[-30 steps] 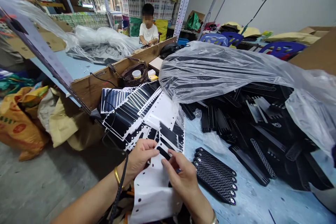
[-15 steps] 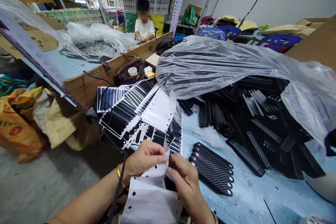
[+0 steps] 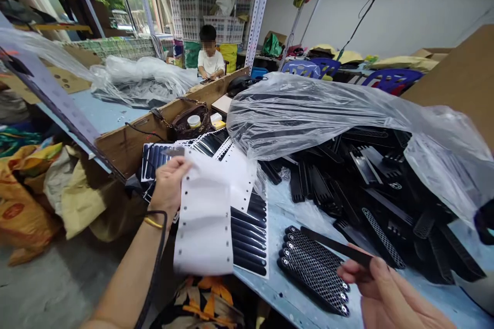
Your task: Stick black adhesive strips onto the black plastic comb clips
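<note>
My left hand (image 3: 170, 185) pinches the upper left corner of a white perforated sticker sheet (image 3: 204, 221), which hangs down with its pale side showing. Between the thumb and fingers of my right hand (image 3: 386, 288) is one end of a thin black strip (image 3: 335, 245), rounded at its far tip. That strip reaches over a row of black pieces with a mesh pattern (image 3: 312, 272), lying side by side on the blue table (image 3: 262, 295). Beyond the hanging sheet, more sticker sheets with black strips (image 3: 249, 241) lie in a loose pile.
A heap of black plastic parts (image 3: 370, 185) lies at the right, partly under a clear plastic sheet (image 3: 301, 113). A wooden board (image 3: 146, 126) edges the table, with a brown bag (image 3: 189, 122) beside it. Another person (image 3: 210, 59) sits beyond. Sacks (image 3: 31, 205) stand on the floor at left.
My hands were close together at the sheet. Now the left has moved up and left with the sheet, while the right has gone right, holding a black strip. The view has tilted up.
</note>
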A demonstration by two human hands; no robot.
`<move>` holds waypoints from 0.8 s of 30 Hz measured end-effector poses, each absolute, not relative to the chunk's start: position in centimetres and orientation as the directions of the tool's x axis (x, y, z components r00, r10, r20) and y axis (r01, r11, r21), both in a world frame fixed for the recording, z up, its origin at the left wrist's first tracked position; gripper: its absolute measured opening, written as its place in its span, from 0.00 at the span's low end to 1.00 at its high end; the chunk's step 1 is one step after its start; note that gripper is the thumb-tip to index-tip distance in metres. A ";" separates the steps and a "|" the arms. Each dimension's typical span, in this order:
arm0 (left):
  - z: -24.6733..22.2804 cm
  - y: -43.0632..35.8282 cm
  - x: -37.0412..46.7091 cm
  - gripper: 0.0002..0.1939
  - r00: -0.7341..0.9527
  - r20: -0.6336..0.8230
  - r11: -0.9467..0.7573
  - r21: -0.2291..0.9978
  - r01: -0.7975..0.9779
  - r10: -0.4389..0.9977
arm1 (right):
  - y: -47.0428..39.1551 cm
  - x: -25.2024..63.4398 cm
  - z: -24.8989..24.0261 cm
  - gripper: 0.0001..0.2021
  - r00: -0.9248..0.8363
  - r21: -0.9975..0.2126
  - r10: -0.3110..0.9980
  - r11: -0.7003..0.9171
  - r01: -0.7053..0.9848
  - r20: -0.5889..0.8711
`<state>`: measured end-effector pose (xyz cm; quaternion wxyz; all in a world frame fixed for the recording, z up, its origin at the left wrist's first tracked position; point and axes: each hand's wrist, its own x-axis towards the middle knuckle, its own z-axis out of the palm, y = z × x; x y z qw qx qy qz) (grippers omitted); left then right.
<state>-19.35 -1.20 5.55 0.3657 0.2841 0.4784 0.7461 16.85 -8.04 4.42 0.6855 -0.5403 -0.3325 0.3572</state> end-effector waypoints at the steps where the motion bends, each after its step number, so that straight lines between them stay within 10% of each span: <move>1: 5.6 0.2 -19.9 0.16 -0.639 0.132 -0.357 0.904 -0.236 0.758 | -8.3 17.4 4.7 0.16 0.502 -0.982 0.863 0.142 -0.126 0.060; 11: -1.0 4.2 -17.3 0.08 -0.567 0.071 0.038 0.983 0.178 0.821 | -11.5 19.7 2.7 0.12 0.314 -0.986 0.944 0.140 -0.087 0.106; 17: 1.2 1.7 -17.6 0.07 -0.526 0.274 0.155 0.759 0.633 0.805 | -13.2 20.9 2.6 0.09 0.369 -0.993 0.922 0.099 0.063 0.116; 20: 2.4 -1.1 -13.5 0.12 -0.396 0.271 -0.030 0.855 0.518 0.877 | -14.0 20.9 2.3 0.08 0.276 -0.987 0.956 0.064 0.146 0.103; 24: 2.9 -5.7 -6.2 0.18 0.279 -0.224 0.200 0.974 0.110 0.934 | -15.0 20.2 2.4 0.05 0.140 -0.981 0.985 0.078 0.176 0.104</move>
